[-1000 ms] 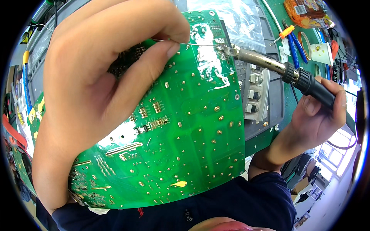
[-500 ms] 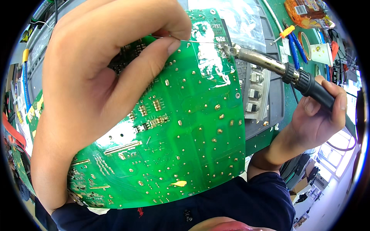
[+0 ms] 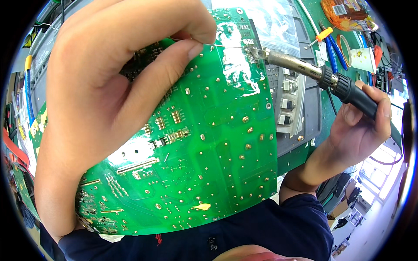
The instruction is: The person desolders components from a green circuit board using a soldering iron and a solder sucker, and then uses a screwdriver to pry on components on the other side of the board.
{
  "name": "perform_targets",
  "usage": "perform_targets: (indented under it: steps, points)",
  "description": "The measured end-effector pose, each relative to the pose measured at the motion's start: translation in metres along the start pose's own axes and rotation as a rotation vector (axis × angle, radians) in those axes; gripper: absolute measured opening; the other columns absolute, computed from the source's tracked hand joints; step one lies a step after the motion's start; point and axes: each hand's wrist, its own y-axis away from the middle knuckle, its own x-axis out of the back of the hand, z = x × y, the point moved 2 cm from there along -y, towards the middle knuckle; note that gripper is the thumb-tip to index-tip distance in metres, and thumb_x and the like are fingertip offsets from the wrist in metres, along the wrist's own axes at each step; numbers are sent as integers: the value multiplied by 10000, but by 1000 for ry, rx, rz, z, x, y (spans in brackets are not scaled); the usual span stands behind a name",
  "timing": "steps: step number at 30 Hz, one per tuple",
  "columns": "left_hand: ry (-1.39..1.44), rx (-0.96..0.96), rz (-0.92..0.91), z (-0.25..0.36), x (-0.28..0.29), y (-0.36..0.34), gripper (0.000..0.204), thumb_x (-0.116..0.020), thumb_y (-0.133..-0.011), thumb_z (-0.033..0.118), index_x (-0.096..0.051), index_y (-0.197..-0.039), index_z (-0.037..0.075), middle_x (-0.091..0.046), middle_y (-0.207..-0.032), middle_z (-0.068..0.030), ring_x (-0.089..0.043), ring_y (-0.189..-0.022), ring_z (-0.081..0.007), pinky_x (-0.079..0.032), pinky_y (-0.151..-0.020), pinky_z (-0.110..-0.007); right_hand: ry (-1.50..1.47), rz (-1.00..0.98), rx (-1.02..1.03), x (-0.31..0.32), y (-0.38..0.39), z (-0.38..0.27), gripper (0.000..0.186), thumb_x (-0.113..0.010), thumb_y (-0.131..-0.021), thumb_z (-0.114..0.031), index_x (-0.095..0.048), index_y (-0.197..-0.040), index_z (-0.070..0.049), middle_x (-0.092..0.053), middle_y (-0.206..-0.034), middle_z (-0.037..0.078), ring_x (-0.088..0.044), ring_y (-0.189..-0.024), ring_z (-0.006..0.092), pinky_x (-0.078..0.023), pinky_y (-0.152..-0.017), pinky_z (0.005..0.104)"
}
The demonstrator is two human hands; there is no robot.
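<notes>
A large green circuit board (image 3: 226,161) fills the middle of the head view, its soldered side showing many shiny joints. My left hand (image 3: 109,82) is over the board's left part, thumb and forefinger pinching a thin solder wire (image 3: 226,46) that runs right across the board's upper part. In my right hand (image 3: 361,117) is a soldering iron (image 3: 305,67), gripped by its black handle. The iron's tip is at the board's upper right edge, where the wire's end meets it. Whether the solder is melting there is too small to tell.
Under the board's right side is a grey tray (image 3: 311,108) with a strip of black-and-silver components (image 3: 286,104) and a clear plastic bag (image 3: 276,26). Farther right lie a yellow-handled screwdriver (image 3: 324,35), blue-handled pliers (image 3: 334,54), a tape roll (image 3: 345,50), a paper cup (image 3: 363,60) and an orange package (image 3: 348,15).
The board has shifted very slightly left and up. The iron's tip has barely moved; both hands keep nearly the same place and grip.
</notes>
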Motion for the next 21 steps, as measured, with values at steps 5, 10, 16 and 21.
perform_targets:
  steps: [5, 10, 16, 21]
  points:
    - [21, -6, 9, 0, 0, 0, 104, -587, -783, -76, -601, -879, -40, -559, -815, -100, -545, -727, -173, -413, -657, -237, 48, 21, 17, 3, 0, 1, 414, -372, -930, -242, -573, -928, 119, -545, -680, 131, -489, -507, 118, -402, -487, 201]
    - [17, 5, -1, -1, -1, 0, 101, -583, -786, -76, -602, -878, -38, -560, -817, -98, -545, -726, -167, -412, -655, -233, 33, -7, 6, 4, -1, 3, 407, -373, -925, -232, -579, -922, 119, -542, -688, 122, -485, -517, 115, -398, -498, 202]
    - [3, 6, -7, 0, -1, 1, 92, -584, -794, -70, -605, -876, -35, -560, -816, -95, -544, -724, -162, -412, -654, -229, -36, -26, -49, 1, -2, 1, 401, -366, -919, -210, -582, -928, 128, -515, -645, 106, -473, -520, 114, -376, -501, 204]
    - [0, 7, -15, 0, 0, 1, 80, -587, -803, -60, -604, -877, -35, -560, -816, -94, -546, -728, -160, -413, -655, -229, -76, -40, -71, -1, -4, 2, 401, -368, -915, -206, -584, -937, 131, -501, -595, 91, -466, -521, 114, -363, -508, 201]
